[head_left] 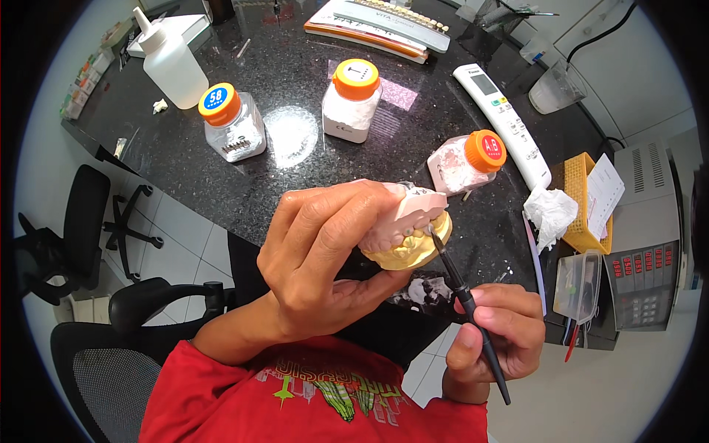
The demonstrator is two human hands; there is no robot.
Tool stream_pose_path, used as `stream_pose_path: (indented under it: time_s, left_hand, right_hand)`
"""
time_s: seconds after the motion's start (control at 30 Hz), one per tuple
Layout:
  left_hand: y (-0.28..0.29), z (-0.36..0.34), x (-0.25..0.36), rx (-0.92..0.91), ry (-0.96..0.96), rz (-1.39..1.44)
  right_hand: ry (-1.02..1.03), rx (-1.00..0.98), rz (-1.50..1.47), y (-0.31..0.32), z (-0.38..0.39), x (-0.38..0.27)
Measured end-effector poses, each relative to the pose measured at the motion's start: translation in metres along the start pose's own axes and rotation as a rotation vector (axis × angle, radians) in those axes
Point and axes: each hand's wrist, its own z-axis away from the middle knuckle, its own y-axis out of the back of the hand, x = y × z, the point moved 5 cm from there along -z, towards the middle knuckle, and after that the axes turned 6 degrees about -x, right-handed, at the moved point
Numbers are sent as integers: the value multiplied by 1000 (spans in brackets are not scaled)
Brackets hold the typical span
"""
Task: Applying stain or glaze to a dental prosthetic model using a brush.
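Note:
My left hand [317,236] is wrapped round a dental plaster model, its pink half [402,216] lying against a yellow half [405,256] with the teeth between them. The thumb presses the yellow base from below and the fingers cover much of the pink part's left side. Held like a pen, a slim black-handled brush [459,284] is pinched in my right hand [509,325]. Its fine tip reaches the teeth at the model's right edge; whether it touches them I cannot tell.
Orange-capped powder jars stand on the black counter: one left [238,136], one middle [347,114], one tilted near the model [450,166]. Around them are a white squeeze bottle [173,70], shade guide [395,22], remote control [506,122], crumpled tissue [550,214] and yellow basket [576,184].

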Motion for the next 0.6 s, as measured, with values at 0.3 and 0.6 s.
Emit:
stream_pose_path:
  time_s: [0.3, 0.6]
  left_hand:
    - [0, -1, 0, 6, -2, -10]
    - [0, 1, -1, -35, -30, -19]
  right_hand:
    - [1, 44, -16, 1, 2, 1]
    - [23, 40, -33, -1, 0, 1]
